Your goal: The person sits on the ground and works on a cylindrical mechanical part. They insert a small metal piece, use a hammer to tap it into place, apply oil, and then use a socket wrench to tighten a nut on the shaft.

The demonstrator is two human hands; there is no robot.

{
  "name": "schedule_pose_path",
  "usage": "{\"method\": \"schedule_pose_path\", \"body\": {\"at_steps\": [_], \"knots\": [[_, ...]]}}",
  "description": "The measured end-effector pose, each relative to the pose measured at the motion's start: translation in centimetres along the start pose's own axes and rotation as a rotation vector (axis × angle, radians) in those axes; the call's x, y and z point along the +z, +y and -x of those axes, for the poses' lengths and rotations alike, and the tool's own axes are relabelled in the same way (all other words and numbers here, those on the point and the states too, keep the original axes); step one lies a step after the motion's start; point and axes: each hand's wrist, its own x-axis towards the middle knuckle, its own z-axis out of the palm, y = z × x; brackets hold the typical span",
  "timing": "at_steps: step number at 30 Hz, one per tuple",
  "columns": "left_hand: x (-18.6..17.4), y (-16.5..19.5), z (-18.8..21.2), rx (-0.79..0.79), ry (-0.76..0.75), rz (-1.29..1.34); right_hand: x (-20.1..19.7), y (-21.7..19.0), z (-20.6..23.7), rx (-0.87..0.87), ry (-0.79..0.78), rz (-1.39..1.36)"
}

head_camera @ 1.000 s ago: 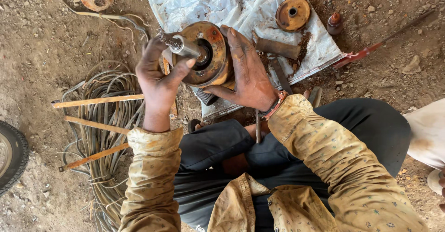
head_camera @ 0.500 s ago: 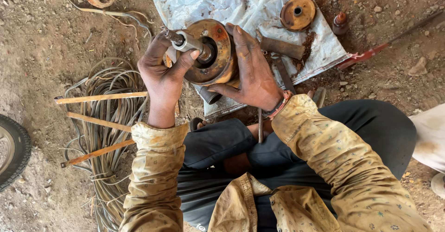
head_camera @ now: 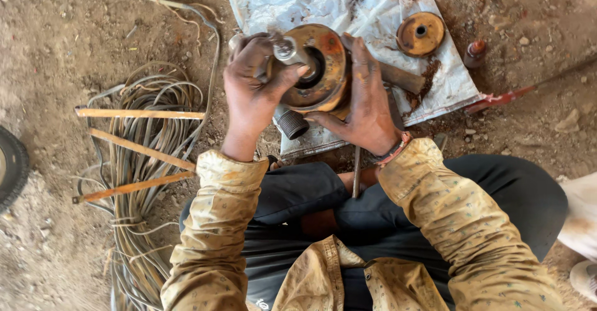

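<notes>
While your left hand (head_camera: 252, 93) has its fingers pinching the metal shaft (head_camera: 287, 51) and your right hand (head_camera: 367, 102) lies spread on the rusty hub (head_camera: 323, 68) over the plastic sheet (head_camera: 348, 6), treat it as heavy, rigid, greasy — grip the rim.

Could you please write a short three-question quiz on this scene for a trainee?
1. True or false: the left hand grips a silvery metal shaft set at the middle of the rusty orange round part.
2. Where does the loose rusty disc lie?
A. on the grey sheet
B. on the coil of cables
C. in the person's lap
3. Fill in: the right hand rests flat on the round part's ____ side.

Key: 1 true; 2 A; 3 right.
</notes>
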Motion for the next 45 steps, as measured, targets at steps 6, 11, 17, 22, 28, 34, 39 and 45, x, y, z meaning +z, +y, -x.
{"method": "schedule_pose_path", "body": {"at_steps": [6, 11, 17, 22, 28, 34, 39, 45], "knots": [[-0.9, -0.3, 0.0, 0.06, 0.044, -0.052, 0.4, -1.5, -0.4, 0.04, 0.005, -0.006], [-1.1, -0.7, 0.0, 0.011, 0.047, 0.014, 0.5, -1.9, -0.6, 0.052, 0.001, 0.02], [-1.1, -1.3, 0.0, 0.086, 0.026, 0.077, 0.8, -1.4, -0.4, 0.009, 0.007, -0.002], [-1.1, -0.9, -0.1, 0.014, 0.016, 0.148, 0.7, -1.3, -0.3, -0.007, 0.0, 0.038], [-1.4, -0.8, -0.1, 0.045, 0.034, 0.147, 0.8, -1.1, -0.3, -0.029, -0.003, 0.045], [-1.1, -1.6, 0.1, 0.062, 0.019, 0.085, 0.8, -1.0, -0.1, 0.006, -0.001, -0.009], [-0.9, -2.4, 0.7, 0.089, 0.063, 0.034, 1.3, -1.0, 0.0, 0.027, 0.01, -0.064], [-0.3, -4.1, 1.8, 0.125, 0.119, 0.081, 2.3, -0.4, 0.6, 0.01, -0.015, -0.124]]}}
